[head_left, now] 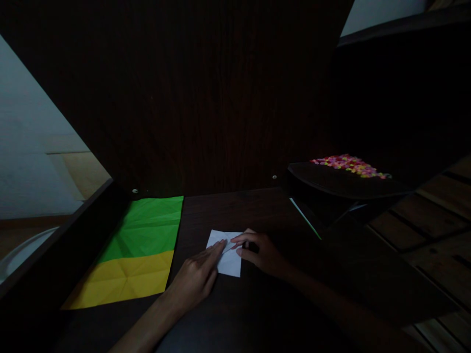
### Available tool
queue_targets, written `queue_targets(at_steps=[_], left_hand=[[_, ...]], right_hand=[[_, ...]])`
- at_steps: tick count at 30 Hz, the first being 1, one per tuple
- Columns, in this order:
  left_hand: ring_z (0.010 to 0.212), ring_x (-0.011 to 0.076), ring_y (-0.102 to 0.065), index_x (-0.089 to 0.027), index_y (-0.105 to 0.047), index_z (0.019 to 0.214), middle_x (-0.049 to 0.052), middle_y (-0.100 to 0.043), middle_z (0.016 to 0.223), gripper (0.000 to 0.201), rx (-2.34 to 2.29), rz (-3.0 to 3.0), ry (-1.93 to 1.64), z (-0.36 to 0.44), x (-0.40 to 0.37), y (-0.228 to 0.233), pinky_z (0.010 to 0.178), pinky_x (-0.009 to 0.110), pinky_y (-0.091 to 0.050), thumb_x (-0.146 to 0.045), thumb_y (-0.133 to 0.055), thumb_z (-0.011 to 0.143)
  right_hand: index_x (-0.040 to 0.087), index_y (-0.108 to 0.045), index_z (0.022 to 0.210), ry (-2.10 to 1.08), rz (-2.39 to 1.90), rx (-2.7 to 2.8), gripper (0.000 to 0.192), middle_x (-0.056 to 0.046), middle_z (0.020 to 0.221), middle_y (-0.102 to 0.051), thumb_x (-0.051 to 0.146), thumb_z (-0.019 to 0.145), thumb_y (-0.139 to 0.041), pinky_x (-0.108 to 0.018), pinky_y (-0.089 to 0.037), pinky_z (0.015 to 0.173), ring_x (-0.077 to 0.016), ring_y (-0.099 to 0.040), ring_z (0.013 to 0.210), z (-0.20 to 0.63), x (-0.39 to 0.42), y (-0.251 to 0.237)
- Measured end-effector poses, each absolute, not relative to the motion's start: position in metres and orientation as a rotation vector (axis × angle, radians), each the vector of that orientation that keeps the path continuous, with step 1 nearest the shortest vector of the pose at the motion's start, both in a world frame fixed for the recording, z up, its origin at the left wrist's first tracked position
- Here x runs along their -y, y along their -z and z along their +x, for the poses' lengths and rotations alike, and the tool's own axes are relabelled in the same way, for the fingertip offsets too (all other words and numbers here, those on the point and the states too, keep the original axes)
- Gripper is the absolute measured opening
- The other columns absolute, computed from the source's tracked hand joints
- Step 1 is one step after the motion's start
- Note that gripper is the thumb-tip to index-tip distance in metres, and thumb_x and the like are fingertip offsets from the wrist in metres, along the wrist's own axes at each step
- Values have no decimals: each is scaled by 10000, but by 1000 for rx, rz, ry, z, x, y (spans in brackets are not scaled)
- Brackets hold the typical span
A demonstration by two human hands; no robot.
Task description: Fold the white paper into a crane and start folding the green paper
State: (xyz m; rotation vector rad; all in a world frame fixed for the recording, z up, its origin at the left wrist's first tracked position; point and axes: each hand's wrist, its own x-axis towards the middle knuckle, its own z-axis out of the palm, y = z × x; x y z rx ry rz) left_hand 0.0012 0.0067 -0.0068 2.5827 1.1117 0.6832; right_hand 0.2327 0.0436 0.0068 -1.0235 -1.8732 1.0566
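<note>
A small white sheet of paper (230, 262) lies on the dark wooden desk (235, 211) in front of me. My left hand (196, 277) rests flat on its left part, fingertips pointing up and right along a fold. My right hand (259, 252) presses on the paper's right edge, fingers bent and pinching a folded flap. Both hands touch the paper at its middle.
A creased green sheet (149, 228) and a yellow sheet (125, 279) lie at the left of the desk. A dark tray (331, 184) with several small colourful pieces (349, 165) stands at the right. A tall dark back panel rises behind the desk.
</note>
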Motion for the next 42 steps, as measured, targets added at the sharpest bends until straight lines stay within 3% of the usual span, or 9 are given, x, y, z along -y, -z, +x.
queue_targets(at_steps=[5,9,12,16,21,27,32,37,42], left_hand=[[948,207,-722,-222,-434,1427,81,-689,1211,510,-1194,2402,-848,-2,-8,11,846,305,-585,-122,-420,927],[984,247,-709,-224,-635,1242,60,-703,1189,345,-1344,2038,-1027,0,-10,6,853,341,-579,-263,-502,927],[981,268,-703,-184,-694,1138,70,-740,1101,325,-1267,1668,-1082,3,-13,-3,855,367,-569,-337,-557,887],[910,289,-711,-142,-684,1130,100,-763,989,426,-1033,1322,-1013,7,-16,-11,773,375,-574,-402,-682,793],[888,290,-702,-124,-695,1083,110,-760,942,429,-933,1201,-874,8,-13,-14,719,342,-548,-395,-743,755],[743,227,-686,-130,-707,1016,78,-736,816,446,-941,1041,-878,11,-11,-11,671,304,-517,-489,-731,752],[601,182,-659,-99,-694,914,58,-679,667,618,-971,857,-862,13,-12,-9,606,287,-520,-692,-606,761],[874,228,-702,-139,-628,1178,68,-747,902,595,-922,1065,-788,13,-10,-13,805,315,-534,-393,-833,680],[878,237,-712,-131,-620,1196,98,-753,980,520,-887,1120,-779,11,-10,-11,820,339,-539,-376,-772,763]], right_hand=[[241,-642,1151,-1000,-845,1881,348,-41,973,-702,211,805,-627,-353,-464,781,-207,-592,889,236,-42,-9],[243,-545,1234,-865,-868,1749,450,-76,1124,-625,237,793,-630,-368,-468,787,-221,-561,951,240,-47,0],[230,-499,1249,-877,-913,1639,507,-106,1217,-567,255,769,-663,-367,-478,810,-235,-544,1038,239,-51,6],[215,-487,1248,-1115,-986,1572,557,-117,1195,-593,288,746,-716,-368,-498,826,-234,-575,1053,232,-52,9],[191,-623,1049,-1507,-971,1493,316,-87,1065,-711,347,784,-691,-419,-509,885,-246,-665,997,224,-46,0],[170,-668,936,-1514,-1009,1394,320,-75,954,-757,377,706,-750,-411,-555,780,-269,-713,876,224,-46,2],[177,-659,920,-1481,-1060,1365,321,-81,938,-761,364,679,-760,-403,-563,739,-280,-720,859,226,-49,4],[161,-652,915,-1472,-1068,1366,308,-90,917,-756,344,689,-752,-372,-553,699,-266,-718,823,227,-49,5],[169,-650,889,-1527,-1015,1347,245,-59,850,-747,309,706,-730,-336,-523,701,-235,-707,793,229,-48,2]])
